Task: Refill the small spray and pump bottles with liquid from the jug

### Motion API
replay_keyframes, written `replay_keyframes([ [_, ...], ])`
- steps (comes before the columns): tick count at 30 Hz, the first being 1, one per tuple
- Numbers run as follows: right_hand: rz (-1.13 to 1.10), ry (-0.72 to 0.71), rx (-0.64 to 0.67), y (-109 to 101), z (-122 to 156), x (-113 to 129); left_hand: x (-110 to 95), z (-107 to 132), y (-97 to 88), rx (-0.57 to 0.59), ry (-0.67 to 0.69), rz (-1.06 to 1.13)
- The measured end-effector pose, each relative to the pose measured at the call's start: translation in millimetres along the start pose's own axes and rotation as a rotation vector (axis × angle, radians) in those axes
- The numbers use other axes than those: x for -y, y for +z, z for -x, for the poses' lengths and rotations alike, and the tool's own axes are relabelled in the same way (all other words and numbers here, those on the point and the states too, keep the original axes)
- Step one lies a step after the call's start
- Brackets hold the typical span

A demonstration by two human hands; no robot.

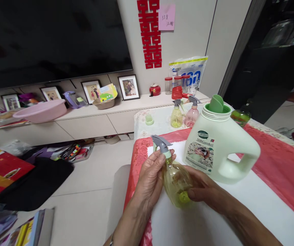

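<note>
Spray bottle (176, 181) tilted, left of jug (222, 150); left hand (149, 174) pinching its collar (167, 155), right hand (209, 193) curled round lower body. Step looks like collar handling; next move calls for firm lower grip.

Fingers (159, 161) curled, forearms (134, 218) bare

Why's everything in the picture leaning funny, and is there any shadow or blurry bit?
Head view: the television slopes and the red wall decoration tilts, perhaps from head angle and a wide lens; head view: soft grey shadow on the white sheet below the spray bottle; head view: right hand looks slightly soft.
</note>
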State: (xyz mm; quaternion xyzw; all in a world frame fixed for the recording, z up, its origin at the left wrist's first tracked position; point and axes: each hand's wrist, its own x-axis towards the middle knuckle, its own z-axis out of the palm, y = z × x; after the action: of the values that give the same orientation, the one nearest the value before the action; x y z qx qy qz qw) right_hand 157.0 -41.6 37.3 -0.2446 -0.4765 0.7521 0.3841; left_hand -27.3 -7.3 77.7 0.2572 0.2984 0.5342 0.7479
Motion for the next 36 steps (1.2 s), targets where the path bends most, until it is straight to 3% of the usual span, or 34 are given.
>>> replay_keyframes([
  [9, 0.013, 0.026, 0.003, 1, 0, 0, -15, -10, 1.7, -0.023, 0.114, 0.013],
  [18, 0.041, 0.079, 0.047, -1, 3, -1, -71, -37, 3.8, -0.082, 0.354, 0.033],
  [22, 0.080, 0.180, 0.098, -2, 7, -2, -83, -57, -5.1, -0.097, 0.443, -0.052],
  [26, 0.096, 0.232, 0.147, -1, 9, -1, -67, -83, -19.1, -0.147, 0.372, -0.409],
  [31, -0.002, 0.241, 0.196, -2, 9, -2, -23, -115, -35.9, -0.185, 0.229, -0.692],
  [36, -0.062, 0.234, 0.218, -8, 12, -10, 6, -138, -40.0, -0.269, 0.167, -1.018],
])
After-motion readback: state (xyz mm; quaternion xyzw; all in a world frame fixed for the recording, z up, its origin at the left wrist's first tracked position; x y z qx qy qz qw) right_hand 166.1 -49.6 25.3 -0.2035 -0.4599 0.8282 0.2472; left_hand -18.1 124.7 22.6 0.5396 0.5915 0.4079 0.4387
